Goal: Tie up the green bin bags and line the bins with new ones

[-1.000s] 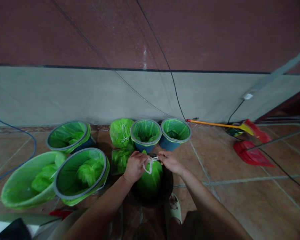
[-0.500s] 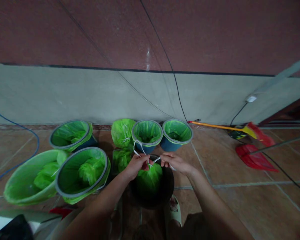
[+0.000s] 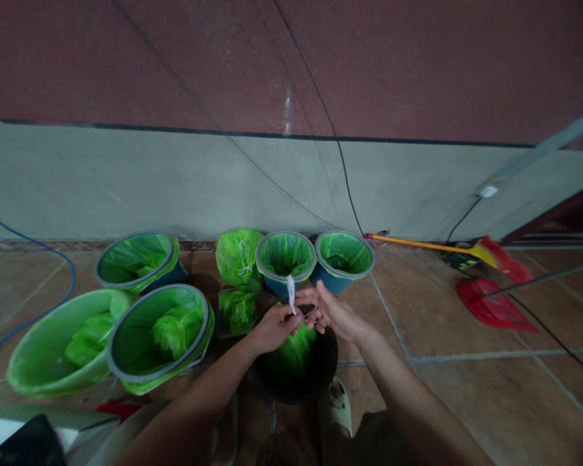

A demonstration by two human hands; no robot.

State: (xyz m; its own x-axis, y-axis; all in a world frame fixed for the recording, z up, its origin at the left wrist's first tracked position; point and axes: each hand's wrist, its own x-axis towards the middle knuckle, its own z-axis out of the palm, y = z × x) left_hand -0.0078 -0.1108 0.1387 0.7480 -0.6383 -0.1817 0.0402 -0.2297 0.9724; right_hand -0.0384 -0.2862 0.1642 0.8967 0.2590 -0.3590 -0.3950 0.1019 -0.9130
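Note:
A dark bin (image 3: 326, 372) stands at my feet with a green plastic bag (image 3: 294, 353) inside, gathered at its top. My left hand (image 3: 276, 327) pinches the bag's white drawstring (image 3: 291, 292), whose looped end sticks up above the fingers. Just to the right, my right hand (image 3: 331, 312) is open, its fingers apart and its fingertips close to the drawstring and the left fingers. Whether those fingertips touch the string is too small to tell.
By the wall stand two lined bins (image 3: 286, 259) (image 3: 344, 255) and a tied green bag (image 3: 238, 255). A tray (image 3: 221, 317) holds more green plastic. Several lined bins (image 3: 160, 333) are at left. A red dustpan (image 3: 495, 307) and a yellow-handled broom (image 3: 418, 244) lie right.
My right hand has let go of its side of the white drawstring and spread its fingers. The drawstring is now bunched upright in my left hand, and the hands are closer together.

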